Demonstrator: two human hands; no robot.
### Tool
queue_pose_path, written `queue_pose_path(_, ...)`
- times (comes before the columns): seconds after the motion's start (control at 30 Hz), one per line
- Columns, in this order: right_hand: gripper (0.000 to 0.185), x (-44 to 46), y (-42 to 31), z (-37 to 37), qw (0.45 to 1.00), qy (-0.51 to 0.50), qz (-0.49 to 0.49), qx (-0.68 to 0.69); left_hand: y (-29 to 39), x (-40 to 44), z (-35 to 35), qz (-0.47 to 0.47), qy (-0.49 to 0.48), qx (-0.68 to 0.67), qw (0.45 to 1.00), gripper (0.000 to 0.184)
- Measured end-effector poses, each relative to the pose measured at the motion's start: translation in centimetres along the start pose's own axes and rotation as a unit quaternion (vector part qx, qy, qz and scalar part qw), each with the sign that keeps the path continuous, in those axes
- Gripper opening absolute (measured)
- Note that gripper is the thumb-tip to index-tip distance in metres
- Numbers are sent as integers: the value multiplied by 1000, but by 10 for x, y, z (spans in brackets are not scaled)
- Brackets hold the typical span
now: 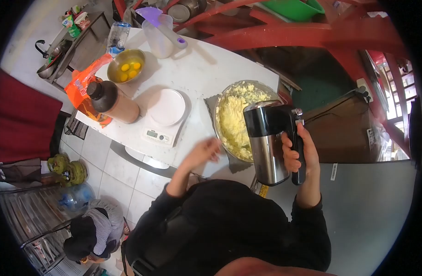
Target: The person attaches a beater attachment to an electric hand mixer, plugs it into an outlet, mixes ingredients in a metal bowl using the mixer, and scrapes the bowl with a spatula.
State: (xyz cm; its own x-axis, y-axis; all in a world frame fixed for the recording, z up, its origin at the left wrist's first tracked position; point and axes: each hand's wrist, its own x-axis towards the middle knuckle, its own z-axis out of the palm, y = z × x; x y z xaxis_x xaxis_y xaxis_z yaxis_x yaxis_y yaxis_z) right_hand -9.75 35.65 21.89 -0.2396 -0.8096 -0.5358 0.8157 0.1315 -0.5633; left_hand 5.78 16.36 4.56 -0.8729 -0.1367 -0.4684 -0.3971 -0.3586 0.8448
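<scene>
My right hand (299,149) is wrapped round the handle of a black and silver hand mixer (270,145), held over the right side of a large bowl. The bowl (216,120) contains a pale yellow, lumpy mixture (234,117) and stands on a dark cloth (211,102). The mixer's beaters are hidden from view. Just left of the bowl is my left hand (205,152), slightly blurred, its fingers loosely apart and holding nothing. A white digital scale (165,108) lies on the white table (202,64) beyond that hand.
A metal bowl of egg yolks (113,69), a brown-capped bottle (121,108), an orange bag (77,87) and a clear jug with a purple-tipped spatula (149,16) stand leftward. Red beams (275,34) cross behind. Another person (98,230) is low at left.
</scene>
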Motion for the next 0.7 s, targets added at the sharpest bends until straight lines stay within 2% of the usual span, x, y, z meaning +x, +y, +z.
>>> queue_pose_path(0.03, 47, 0, 0, 0, 1000, 6, 0, 5, 3, 14, -16, 28, 46, 16, 998, 34)
queue_pose_path(0.1, 47, 4, -4, 2, 1000, 12, -1, 9, 25, 30, -22, 162, 143, -41, 976, 25)
queue_pose_path(0.17, 48, 7, -8, 1, 1000, -2, 3, 17, 35, 47, -25, 168, 76, -28, 982, 18)
queue_pose_path(0.27, 47, 13, -13, -5, 1000, -17, 4, 18, 26, 61, -33, 145, 25, -36, 988, 13)
queue_pose_path(0.5, 45, 44, -18, -26, 998, -45, 35, 39, 8, 30, -3, 141, 46, -123, 981, 8)
queue_pose_path(0.7, 45, 52, -31, -28, 995, -53, 59, 59, -15, 17, 33, 175, 107, -199, 958, 9)
